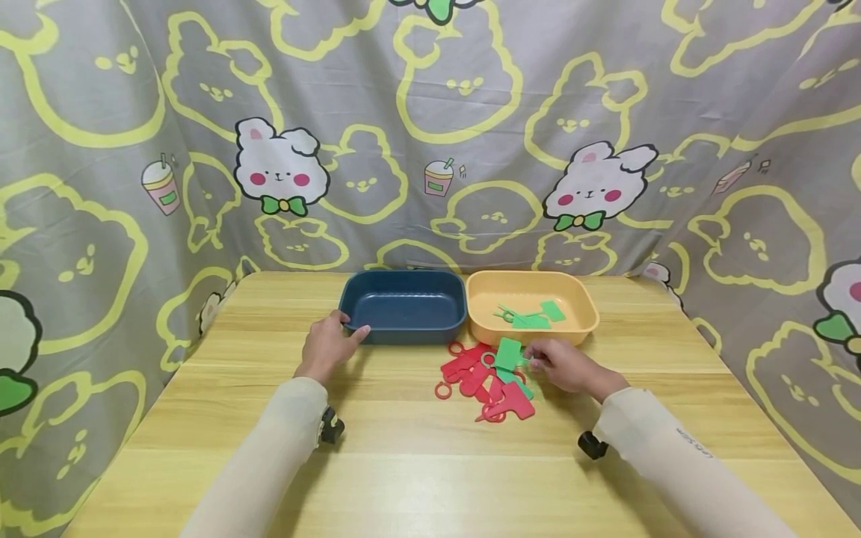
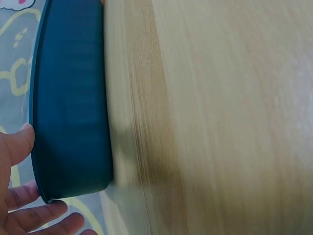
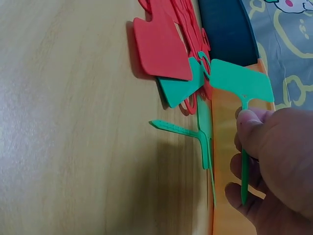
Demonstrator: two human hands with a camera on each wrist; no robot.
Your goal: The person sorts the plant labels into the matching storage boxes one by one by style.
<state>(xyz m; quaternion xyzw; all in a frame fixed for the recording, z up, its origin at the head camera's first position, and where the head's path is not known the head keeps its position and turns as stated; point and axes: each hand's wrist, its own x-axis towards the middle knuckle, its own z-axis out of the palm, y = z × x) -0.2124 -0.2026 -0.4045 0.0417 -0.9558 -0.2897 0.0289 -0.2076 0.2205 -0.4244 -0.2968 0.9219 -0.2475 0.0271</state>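
Observation:
My right hand (image 1: 561, 365) pinches the stem of a green T-shaped plant label (image 3: 243, 82) between thumb and fingers, over the front of the yellow bin (image 1: 585, 329). Beside that hand lies a pile of red plant labels (image 3: 164, 46) and green ones (image 3: 178, 88), several with rings. More green labels (image 1: 531, 321) lie inside the yellow bin. At the left front corner of the dark blue bin (image 1: 410, 336), my left hand (image 1: 329, 347) rests on the rim, its thumb at the front and its fingers spread round the end.
Both bins stand side by side at the back of the wooden table (image 1: 417, 463), close to a patterned curtain (image 1: 377, 90). A loose red ring (image 1: 442, 390) lies at the left edge of the pile.

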